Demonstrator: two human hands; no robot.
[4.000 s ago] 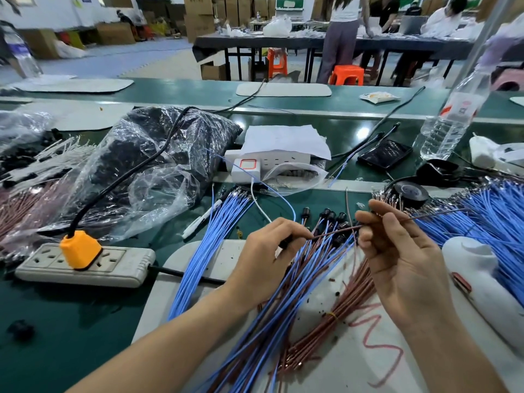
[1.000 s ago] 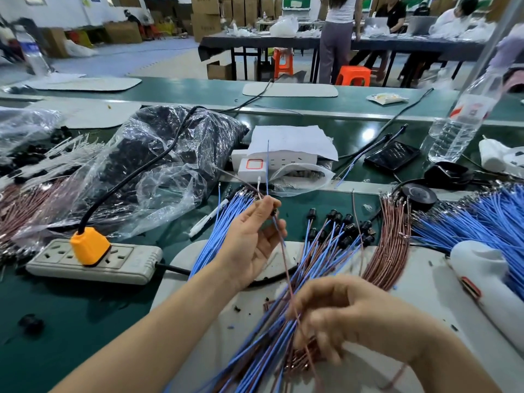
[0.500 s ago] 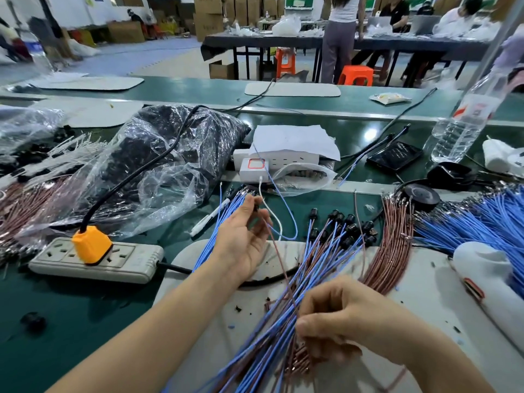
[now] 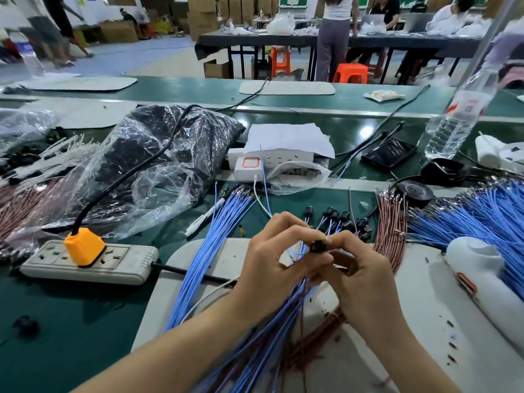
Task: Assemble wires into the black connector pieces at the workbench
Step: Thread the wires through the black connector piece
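**Both hands meet on one black connector above the wire pile**

The left hand (image 4: pixel 272 262) and the right hand (image 4: pixel 361 279) come together at the middle of the workbench, over a white mat (image 4: pixel 419 313). Between their fingertips sits a small black connector piece (image 4: pixel 317 246). The left hand's curled thumb and forefinger pinch it from one side, and the right hand's forefinger and thumb close on it from the other. A thin blue wire (image 4: pixel 296 253) loops out of the connector toward the left hand's palm.

Under the wrists lies a mixed pile of blue and brown wires (image 4: pixel 263 344). A loose blue wire bundle (image 4: pixel 209 256) fans away to the left of the hands, and a brown wire bundle (image 4: pixel 391 231) lies to the right. Just behind the fingers, a row of wired connectors (image 4: pixel 337 218) rests on the green bench.

Farther left, an orange plug (image 4: pixel 83 246) sits in a grey power strip (image 4: pixel 119 263). Behind it slumps a clear plastic bag (image 4: pixel 158 165) of dark parts. A water bottle (image 4: pixel 459 120) stands at the far right, near a roll of black tape (image 4: pixel 415 191).
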